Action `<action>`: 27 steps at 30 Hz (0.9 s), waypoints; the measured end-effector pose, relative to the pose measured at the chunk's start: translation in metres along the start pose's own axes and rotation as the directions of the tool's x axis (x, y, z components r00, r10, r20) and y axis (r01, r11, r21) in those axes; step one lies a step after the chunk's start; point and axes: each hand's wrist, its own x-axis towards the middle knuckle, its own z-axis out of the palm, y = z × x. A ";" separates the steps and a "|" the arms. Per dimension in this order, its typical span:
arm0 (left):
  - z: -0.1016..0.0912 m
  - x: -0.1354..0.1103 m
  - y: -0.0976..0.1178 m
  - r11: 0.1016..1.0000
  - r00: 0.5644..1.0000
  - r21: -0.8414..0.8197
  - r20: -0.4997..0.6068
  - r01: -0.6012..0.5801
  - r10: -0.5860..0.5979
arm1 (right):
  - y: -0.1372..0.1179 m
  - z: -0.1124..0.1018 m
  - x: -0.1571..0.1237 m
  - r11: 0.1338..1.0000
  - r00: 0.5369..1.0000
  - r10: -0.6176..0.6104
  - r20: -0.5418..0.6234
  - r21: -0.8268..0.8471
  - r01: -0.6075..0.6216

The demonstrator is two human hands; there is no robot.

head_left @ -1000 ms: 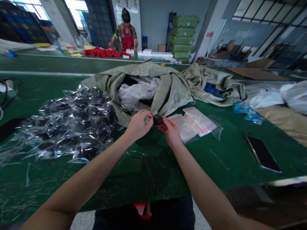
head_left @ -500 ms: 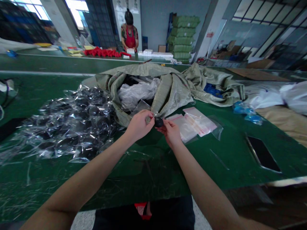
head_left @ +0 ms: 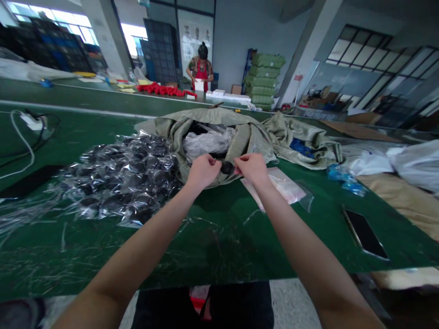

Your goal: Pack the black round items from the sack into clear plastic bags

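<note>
A small black round item (head_left: pixel 227 167), its kind too small to make out, is held up between my hands in front of the sack opening. My left hand (head_left: pixel 205 171) is closed in a pinch at its left side. On the other side, my right hand (head_left: pixel 252 165) pinches with fingertips close to its right edge. Whether clear film surrounds it, I cannot tell. Behind my hands the olive woven sack (head_left: pixel 255 137) lies open, with crumpled clear plastic (head_left: pixel 209 140) inside. Under my right forearm are flat clear bags (head_left: pixel 286 185) with a reddish strip.
To the left is a heap of black round pieces in clear wrap (head_left: pixel 126 176). A dark flat slab (head_left: pixel 30 182) and white cable (head_left: pixel 25 145) lie beyond it. A phone (head_left: pixel 365 232) rests at right. Across the table, a person in a red apron (head_left: pixel 202 73) stands behind red items (head_left: pixel 161 89).
My hands have moved slightly apart, the right one rising and turning palm-down, with the black item still between them. The view has shifted. The person opposite now holds a white piece up.
</note>
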 end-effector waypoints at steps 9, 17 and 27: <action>-0.021 -0.003 -0.012 0.996 0.997 0.049 0.006 0.074 -0.075 | -0.015 0.013 0.006 0.967 0.947 0.242 0.212 0.031 -0.254; -0.018 -0.020 -0.017 0.989 0.991 0.114 0.084 0.090 -0.100 | -0.013 0.018 -0.016 0.981 0.978 0.137 0.158 -0.161 -0.112; -0.015 -0.036 -0.017 0.989 0.996 0.122 0.033 0.081 -0.086 | -0.013 0.014 -0.021 0.911 0.984 -0.181 0.005 -0.377 0.169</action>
